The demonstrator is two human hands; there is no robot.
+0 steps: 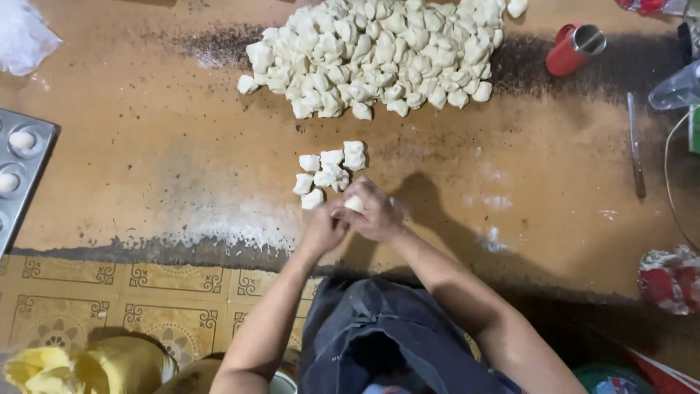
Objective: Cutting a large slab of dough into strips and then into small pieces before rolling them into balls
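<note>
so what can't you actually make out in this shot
- Dough piece, head view: mostly covered by the left hand and right hand; its shape is unclear.
- Metal tray: cut off by the left edge.
- Red cup: inside not visible.
- Big dough pile: top cropped by the frame.

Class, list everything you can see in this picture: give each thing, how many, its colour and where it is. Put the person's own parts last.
big dough pile: one, white, top centre
small dough cluster: about nine pieces, white, just above the hands
dough piece: one, white, between the hands
baking tray: one, grey metal, left edge, holding dough balls
cup: one, red, lying top right
knife: one, dark, right
work surface: one, brown, floured
left hand: on the dough piece
right hand: on the dough piece
</note>
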